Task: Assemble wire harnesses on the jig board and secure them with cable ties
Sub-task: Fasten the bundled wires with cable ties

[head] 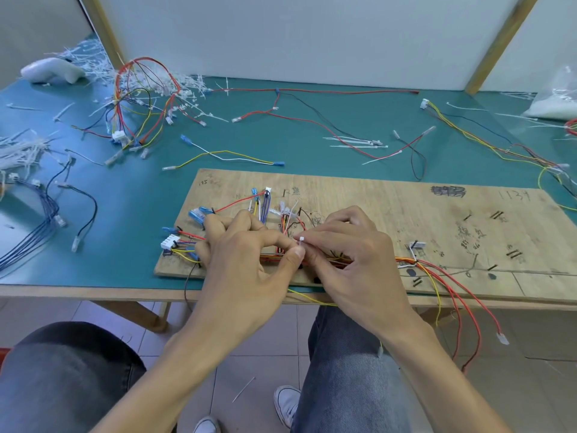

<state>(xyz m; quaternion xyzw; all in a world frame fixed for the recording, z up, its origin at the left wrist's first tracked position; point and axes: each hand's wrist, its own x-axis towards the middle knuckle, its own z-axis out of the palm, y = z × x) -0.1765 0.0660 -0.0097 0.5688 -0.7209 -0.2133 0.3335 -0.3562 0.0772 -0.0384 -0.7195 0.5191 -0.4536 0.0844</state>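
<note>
A plywood jig board (390, 210) lies at the table's front edge with a harness of red, yellow, orange and blue wires (431, 267) strung between its black pegs. Both hands meet over the bundle near the board's left half. My left hand (246, 260) and my right hand (349, 254) pinch a white cable tie (300, 240) between thumbs and fingertips, its small square head showing just above the wires. The tie's thin tail rises toward the board's middle. White and blue connectors (170, 242) sit at the board's left end. The wires beneath my palms are hidden.
Loose wire sets (312, 120) sprawl over the green table mat. A finished harness (140, 104) and heaps of cut tie ends (175, 82) lie at back left, spare cable ties (356, 142) behind the board, a plastic bag (555, 101) at far right. Harness ends hang off the front edge.
</note>
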